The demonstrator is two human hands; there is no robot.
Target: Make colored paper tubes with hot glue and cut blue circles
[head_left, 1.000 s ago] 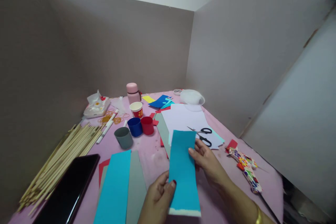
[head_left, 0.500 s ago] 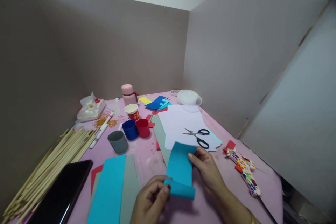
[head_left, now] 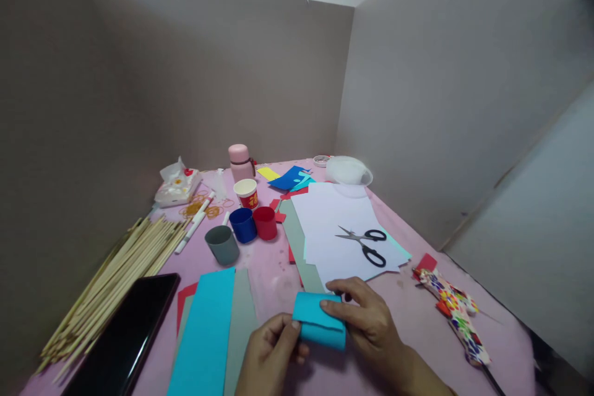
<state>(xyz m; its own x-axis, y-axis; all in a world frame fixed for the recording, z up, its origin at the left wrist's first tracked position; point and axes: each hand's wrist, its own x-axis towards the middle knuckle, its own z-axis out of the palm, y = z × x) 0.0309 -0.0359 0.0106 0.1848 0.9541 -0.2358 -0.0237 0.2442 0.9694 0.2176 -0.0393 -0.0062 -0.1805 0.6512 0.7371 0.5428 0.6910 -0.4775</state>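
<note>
A strip of turquoise paper [head_left: 319, 320] is rolled into a short tube just above the pink table [head_left: 273, 272]. My left hand [head_left: 271, 356] pinches its left end with curled fingers. My right hand [head_left: 371, 322] wraps over the top and right side, pressing the loose edge down. Black-handled scissors [head_left: 366, 242] lie on white sheets [head_left: 338, 223] just beyond my right hand.
A longer turquoise strip [head_left: 204, 337] lies on grey and red paper at the left, beside a black tablet [head_left: 125, 340] and a bundle of wooden sticks [head_left: 116, 281]. Grey, blue and red cups [head_left: 241, 229] stand mid-table. A patterned paper figure [head_left: 457, 312] lies right. Grey partitions surround the table.
The turquoise strip was flat and upright a second ago; my hands have rolled it from the bottom up into a tube and lowered it toward the table.
</note>
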